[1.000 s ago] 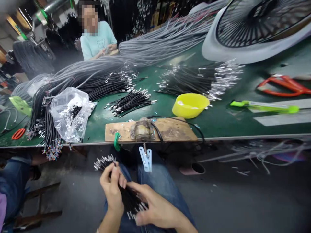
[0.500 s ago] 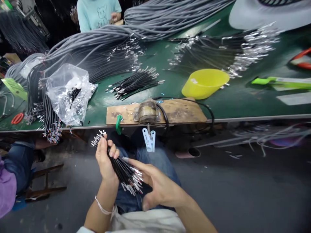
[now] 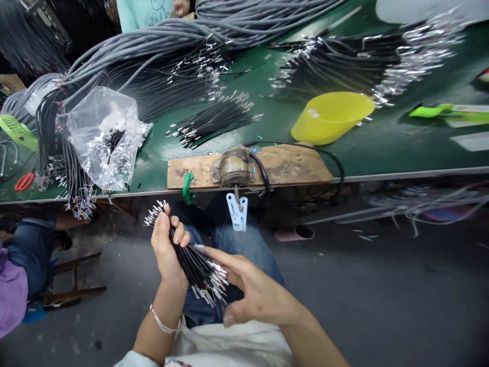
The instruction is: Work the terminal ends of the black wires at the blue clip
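A bundle of short black wires [image 3: 191,262] with bare silvery ends slants across my lap. My left hand [image 3: 168,250] is wrapped round its upper part, and the upper tips poke out above the thumb. Beside the lower part is my right hand [image 3: 252,290], its thumb and fingers spread apart and its fingertips against the wires. Just beyond, a light blue clip [image 3: 237,211] hangs on the shaft of a small motor [image 3: 234,167], which is mounted on a wooden board [image 3: 294,165] at the table edge. A green clamp [image 3: 187,188] grips the board's left side.
On the green table [image 3: 367,153] lie a loose wire pile [image 3: 214,120], a plastic bag [image 3: 103,137], a yellow container [image 3: 332,117], more black wires [image 3: 344,61] and grey cables [image 3: 153,46]. People are partly visible at the far side and left.
The view has shifted slightly, so the table items sit higher in the picture. Both hands keep nearly the same pose around the wire bundle.
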`<state>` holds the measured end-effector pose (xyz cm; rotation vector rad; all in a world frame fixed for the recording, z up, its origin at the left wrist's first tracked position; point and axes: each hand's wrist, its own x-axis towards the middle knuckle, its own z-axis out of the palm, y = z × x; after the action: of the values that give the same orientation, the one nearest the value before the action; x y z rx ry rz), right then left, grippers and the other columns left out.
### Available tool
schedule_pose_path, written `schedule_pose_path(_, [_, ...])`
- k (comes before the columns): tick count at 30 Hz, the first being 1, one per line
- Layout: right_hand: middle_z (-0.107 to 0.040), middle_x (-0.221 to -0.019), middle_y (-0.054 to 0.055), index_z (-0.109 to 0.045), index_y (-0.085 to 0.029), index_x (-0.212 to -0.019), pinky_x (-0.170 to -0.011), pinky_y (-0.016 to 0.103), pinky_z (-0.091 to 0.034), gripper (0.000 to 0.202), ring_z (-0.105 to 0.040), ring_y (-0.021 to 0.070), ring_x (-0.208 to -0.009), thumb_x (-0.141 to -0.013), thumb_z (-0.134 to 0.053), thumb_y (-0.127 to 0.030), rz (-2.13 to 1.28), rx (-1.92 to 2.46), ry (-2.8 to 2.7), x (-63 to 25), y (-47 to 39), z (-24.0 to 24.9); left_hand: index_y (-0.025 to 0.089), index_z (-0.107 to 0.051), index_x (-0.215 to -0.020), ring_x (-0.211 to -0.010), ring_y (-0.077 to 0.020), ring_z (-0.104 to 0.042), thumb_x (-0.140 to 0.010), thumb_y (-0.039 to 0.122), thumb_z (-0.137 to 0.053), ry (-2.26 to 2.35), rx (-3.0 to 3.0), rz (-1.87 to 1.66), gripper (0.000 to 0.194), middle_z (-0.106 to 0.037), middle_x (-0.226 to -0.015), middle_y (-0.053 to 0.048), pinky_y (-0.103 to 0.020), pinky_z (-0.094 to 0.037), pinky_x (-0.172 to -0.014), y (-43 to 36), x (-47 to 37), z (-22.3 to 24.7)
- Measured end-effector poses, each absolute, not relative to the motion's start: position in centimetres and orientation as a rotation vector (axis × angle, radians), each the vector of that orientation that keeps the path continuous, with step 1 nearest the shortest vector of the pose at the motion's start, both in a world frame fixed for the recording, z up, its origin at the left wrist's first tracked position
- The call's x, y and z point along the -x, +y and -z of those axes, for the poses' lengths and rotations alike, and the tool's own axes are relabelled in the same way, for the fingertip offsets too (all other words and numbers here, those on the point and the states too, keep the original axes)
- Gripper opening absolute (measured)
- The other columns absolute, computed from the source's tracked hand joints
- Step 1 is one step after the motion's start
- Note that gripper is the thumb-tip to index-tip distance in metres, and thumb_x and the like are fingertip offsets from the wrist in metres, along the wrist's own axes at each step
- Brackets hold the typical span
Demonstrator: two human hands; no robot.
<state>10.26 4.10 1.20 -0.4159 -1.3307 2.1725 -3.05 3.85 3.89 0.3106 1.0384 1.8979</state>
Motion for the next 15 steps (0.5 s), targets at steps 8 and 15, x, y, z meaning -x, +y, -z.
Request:
schedule_pose_path(8, [-0.068,-0.104,0.004,-0.064,-0.022,-0.109,-0.083,0.028,-0.049,0.040,-0.062,0.0220,-0.091,-0.069,-0.067,-0.025,-1.840,0.604,-1.800,-10.7,5.5,-5.2,0.030,-0.074,-0.083,-0.055,-0.0142,-0.063,-0.071,0.018,-0.069,1.633,-1.015,-1.880,0.017,-0.072,-0.070,0.002,-0.022,-0.051,-0.054,0.8,0.3,-3.0])
schedule_pose_path(15, [-0.070,-0.102,0.006,-0.065,-0.018,-0.105,-0.080,0.027,-0.050,0.039,-0.064,0.0202,-0.088,-0.069,-0.053,-0.009,-1.684,0.689,-1.710,-10.1,3.8,-3.2,0.032,-0.075,-0.085,-0.065,-0.0235,-0.069,-0.063,0.022,-0.075,1.627,-1.383,-1.589,0.023,-0.075,-0.078,0.000,-0.031,-0.056,-0.065,1.4,0.2,-3.6])
